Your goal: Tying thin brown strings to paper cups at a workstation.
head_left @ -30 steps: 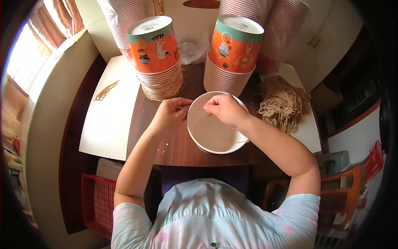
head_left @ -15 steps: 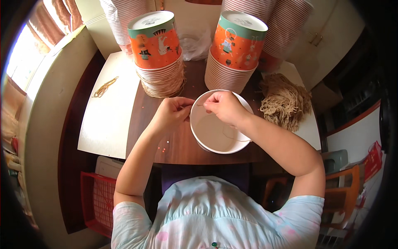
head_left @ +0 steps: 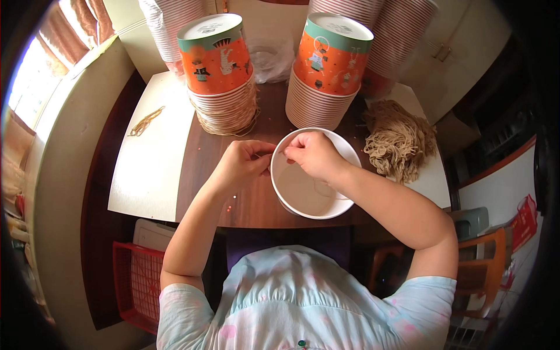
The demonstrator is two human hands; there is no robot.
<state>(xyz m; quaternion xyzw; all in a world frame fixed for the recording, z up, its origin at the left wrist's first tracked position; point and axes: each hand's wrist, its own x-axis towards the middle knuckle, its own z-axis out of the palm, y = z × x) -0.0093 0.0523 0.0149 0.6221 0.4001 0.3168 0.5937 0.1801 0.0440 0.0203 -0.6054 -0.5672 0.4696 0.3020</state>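
Note:
A white paper bucket [head_left: 300,195] stands on the table in front of me, its round mouth facing up toward me. My right hand [head_left: 315,156] reaches over the rim, thumb and fingers pinched against the inner left wall on a thin cord [head_left: 322,189]. Part of that cord hangs in a loop inside the bucket and runs to the right side of the wall. Outside, at the left of the bucket, my left hand [head_left: 248,160] is closed in a pinch against the wall. What its fingertips hold is hidden.
Behind stand two upturned stacks of orange-and-green buckets [head_left: 216,64] [head_left: 332,61], the left one wrapped in cords. A tan cord bundle [head_left: 399,140] lies right; a few loose cords [head_left: 147,121] lie left. Bagged bucket stacks [head_left: 405,44] stand at the back. A red crate [head_left: 137,280] is below left.
The bucket has shifted slightly right and nearer to me. My right fingers have moved slightly down along the inner wall; the cord end seen at their tips earlier is now hidden.

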